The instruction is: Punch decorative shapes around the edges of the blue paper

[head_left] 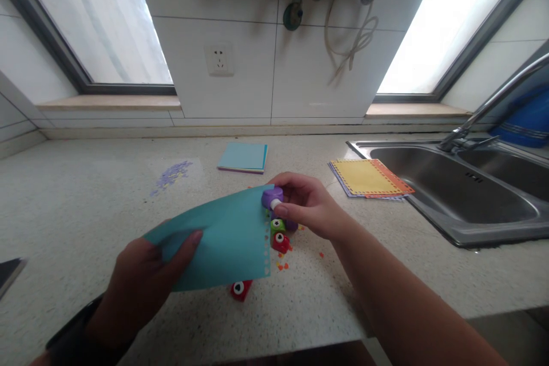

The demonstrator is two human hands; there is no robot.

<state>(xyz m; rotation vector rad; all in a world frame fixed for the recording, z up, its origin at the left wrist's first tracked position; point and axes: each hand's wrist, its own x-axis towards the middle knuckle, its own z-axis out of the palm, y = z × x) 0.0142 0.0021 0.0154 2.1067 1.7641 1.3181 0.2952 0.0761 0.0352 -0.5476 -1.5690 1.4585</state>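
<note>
My left hand (150, 269) pinches the left side of a teal sheet of paper (227, 240), thumb on top. A row of small heart-shaped holes runs down the sheet's right edge. At its upper right corner, my right hand (306, 203) grips a purple craft punch (269, 198), thumb at its white button; the paper's edge meets the punch. Below, on the counter, lie a green punch (278, 225) and a red punch (281, 242), with part of another purple punch (291, 225) behind. Another red punch (240, 290) is partly hidden under the sheet.
Orange and yellow paper bits (282, 266) are scattered by the punches. A stack of blue paper (243, 156) lies behind, and purple confetti (174, 174) to its left. Yellow and orange sheets with punched edges (364, 177) overlap the rim of the steel sink (429, 223) at right.
</note>
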